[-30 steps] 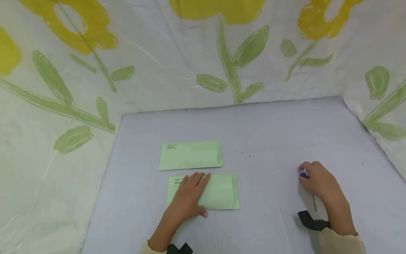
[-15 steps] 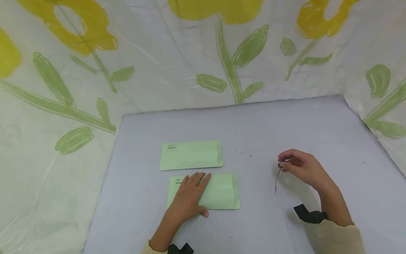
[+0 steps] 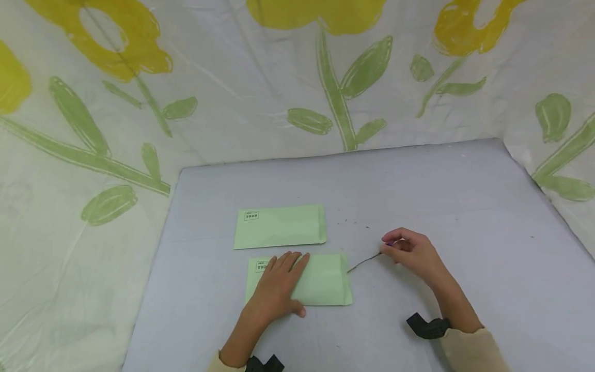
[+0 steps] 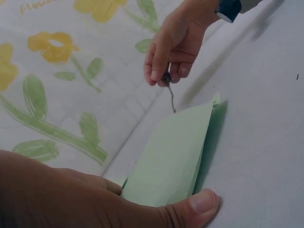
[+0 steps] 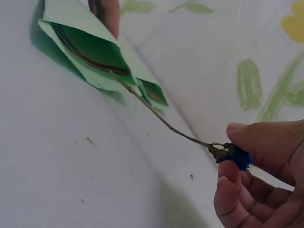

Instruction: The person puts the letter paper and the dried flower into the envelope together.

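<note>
My left hand (image 3: 279, 294) rests with spread fingers on the nearer pale green envelope (image 3: 323, 281), its thumb beyond the near edge. That envelope's mouth (image 5: 92, 52) gapes on the right side, and something dark and curved shows inside. My right hand (image 3: 416, 258) pinches a dried blue flower (image 5: 240, 157) by its head, between thumb and fingers. The flower's thin brown stem (image 5: 159, 118) points left, its tip right at the envelope's mouth. In the left wrist view the right hand and stem hang just past the envelope's far end.
A second pale green envelope (image 3: 281, 230) lies farther back, a small printed box at its left corner. Small dark bits (image 3: 368, 227) are scattered on the pale tabletop (image 3: 395, 181). A white cloth (image 3: 223, 93) with painted yellow flowers hangs behind and at both sides.
My right hand has moved left with the flower from the right side of the table, and the stem has swung round toward the envelope's mouth. My left hand has stayed in place.
</note>
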A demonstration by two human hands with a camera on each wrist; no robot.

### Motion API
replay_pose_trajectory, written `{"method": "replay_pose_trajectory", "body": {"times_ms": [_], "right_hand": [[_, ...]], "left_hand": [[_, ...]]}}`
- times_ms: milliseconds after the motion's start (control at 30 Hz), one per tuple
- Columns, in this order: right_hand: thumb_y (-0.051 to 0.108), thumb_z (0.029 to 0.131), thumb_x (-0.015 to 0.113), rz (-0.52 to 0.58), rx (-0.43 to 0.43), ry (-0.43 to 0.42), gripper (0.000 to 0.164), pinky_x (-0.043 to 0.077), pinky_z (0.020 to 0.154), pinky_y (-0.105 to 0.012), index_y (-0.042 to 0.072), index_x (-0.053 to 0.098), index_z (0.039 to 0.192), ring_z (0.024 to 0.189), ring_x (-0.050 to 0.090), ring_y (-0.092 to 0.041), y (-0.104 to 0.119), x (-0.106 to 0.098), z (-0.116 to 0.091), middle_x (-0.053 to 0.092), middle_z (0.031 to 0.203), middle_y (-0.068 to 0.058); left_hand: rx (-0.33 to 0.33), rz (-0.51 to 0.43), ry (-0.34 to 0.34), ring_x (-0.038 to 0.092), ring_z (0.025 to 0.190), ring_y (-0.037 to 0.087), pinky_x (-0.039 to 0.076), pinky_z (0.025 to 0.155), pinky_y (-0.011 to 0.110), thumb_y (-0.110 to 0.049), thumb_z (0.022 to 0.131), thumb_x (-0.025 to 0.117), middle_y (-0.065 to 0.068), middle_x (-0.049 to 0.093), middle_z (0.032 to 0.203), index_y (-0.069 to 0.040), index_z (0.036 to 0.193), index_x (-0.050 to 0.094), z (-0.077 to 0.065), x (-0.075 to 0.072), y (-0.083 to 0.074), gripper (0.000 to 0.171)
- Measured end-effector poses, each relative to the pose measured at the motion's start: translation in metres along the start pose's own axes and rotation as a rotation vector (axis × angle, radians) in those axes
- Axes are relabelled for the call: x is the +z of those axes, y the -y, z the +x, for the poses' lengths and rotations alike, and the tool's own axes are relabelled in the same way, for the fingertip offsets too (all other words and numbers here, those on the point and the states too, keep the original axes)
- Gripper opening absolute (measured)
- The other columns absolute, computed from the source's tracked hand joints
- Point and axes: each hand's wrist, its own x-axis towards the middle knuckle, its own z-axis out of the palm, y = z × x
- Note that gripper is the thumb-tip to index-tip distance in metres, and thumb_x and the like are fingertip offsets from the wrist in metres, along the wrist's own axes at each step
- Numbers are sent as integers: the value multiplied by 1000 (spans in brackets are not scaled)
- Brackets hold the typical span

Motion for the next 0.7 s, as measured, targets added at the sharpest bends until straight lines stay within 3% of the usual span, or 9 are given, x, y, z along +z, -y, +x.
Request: {"method": "replay_pose_trajectory", "body": {"times_ms": [233,700], "right_hand": [[14,89,77,27,82,44,16,52,58,-29,4,68,97,64,60,-18,-1,15,0,66,75,-11],[10,88,77,83,22,153,12,52,58,-28,4,68,93,63,62,-20,-1,32,1,68,75,-7]], "left_hand": [[5,2,-6,36,141,33,26,115,58,-41,51,98,13,43,151,-8,155,38,0,1,1,124],[-4,6,-1,35,142,32,25,116,57,-42,51,98,11,43,152,-10,155,37,0,4,3,125]]}}
